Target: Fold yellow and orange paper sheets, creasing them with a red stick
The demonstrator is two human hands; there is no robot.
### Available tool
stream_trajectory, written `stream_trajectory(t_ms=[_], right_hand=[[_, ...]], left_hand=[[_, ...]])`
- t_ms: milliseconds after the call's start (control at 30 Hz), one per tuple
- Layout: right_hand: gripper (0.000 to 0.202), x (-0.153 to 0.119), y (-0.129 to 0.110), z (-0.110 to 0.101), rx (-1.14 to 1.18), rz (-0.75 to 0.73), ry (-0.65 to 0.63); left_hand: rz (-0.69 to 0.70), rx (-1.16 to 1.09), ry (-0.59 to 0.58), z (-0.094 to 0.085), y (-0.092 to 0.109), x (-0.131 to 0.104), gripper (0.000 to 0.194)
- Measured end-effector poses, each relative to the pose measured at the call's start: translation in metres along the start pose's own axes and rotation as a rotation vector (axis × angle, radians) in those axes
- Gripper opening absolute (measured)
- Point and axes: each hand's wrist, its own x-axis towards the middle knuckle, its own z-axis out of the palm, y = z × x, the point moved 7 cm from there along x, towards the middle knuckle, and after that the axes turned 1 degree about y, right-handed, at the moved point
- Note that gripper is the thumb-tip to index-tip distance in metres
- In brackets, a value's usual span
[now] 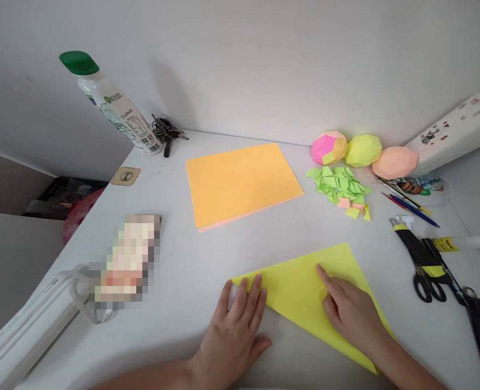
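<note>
A yellow sheet of paper [300, 287], folded into a triangle, lies on the white table. My left hand [235, 330] rests with fingers spread, its fingertips on the triangle's left corner and the palm over the table. On the right part of the paper is my right hand [349, 309]. Its index finger is stretched out and touches the sheet near the upper edge, while the other fingers are curled under, with nothing visible in them. Behind the triangle lies a stack of orange and pink sheets [243, 184].
Small green folded pieces [339, 184] and three faceted paper balls [363, 150] sit at the back right. Scissors [420, 260], pens [414, 211] and a glue bottle [451, 244] lie right. Bottle [122, 114], keys [166, 130], blurred phone [130, 257] and white device [32, 325] stand or lie left.
</note>
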Motion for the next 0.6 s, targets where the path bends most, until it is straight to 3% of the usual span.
stream_trajectory(t_ms=[300, 367, 500, 600], right_hand=[[0.062, -0.002, -0.002, 0.004, 0.011, 0.031, -0.046], [0.06, -0.003, -0.001, 0.007, 0.004, 0.063, -0.092], [0.057, -0.003, -0.001, 0.012, 0.013, 0.119, -0.182], [0.057, -0.003, -0.002, 0.014, 0.041, 0.145, -0.234]], left_hand=[[0.172, 0.01, 0.017, -0.011, -0.009, 0.007, 0.075], [0.203, 0.01, 0.035, -0.012, -0.011, 0.01, 0.067], [0.265, 0.031, 0.056, -0.006, -0.014, 0.016, 0.03], [0.276, -0.003, 0.078, -0.001, -0.017, 0.025, 0.035]])
